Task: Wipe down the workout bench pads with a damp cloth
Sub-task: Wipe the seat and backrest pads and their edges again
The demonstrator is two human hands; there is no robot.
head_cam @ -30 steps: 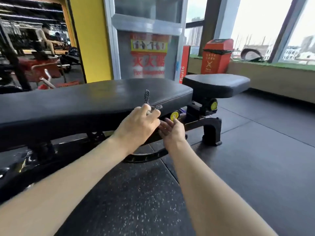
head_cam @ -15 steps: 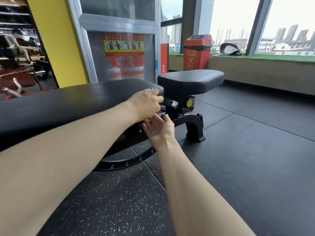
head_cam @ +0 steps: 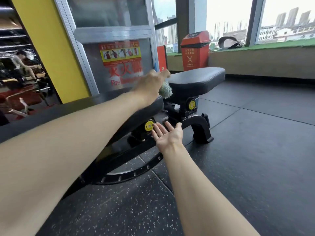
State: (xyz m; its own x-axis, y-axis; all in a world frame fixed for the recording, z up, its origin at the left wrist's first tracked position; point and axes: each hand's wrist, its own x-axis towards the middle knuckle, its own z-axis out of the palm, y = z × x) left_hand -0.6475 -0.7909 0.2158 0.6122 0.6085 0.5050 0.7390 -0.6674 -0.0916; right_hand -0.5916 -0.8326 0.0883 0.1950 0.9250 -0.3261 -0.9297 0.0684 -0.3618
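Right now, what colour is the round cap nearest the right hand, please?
The round cap is yellow, clearest in the head view.

Daylight floods in through the windows (head_cam: 281, 19) on our right and burns the sky out to near white. It leaves a soft sheen on the dark floor (head_cam: 255, 150). Our left hand (head_cam: 151, 84) is smeared by motion blur, while our right hand (head_cam: 168, 135) is sharp. Straight lines bow toward the frame edges, and the far left is dim.
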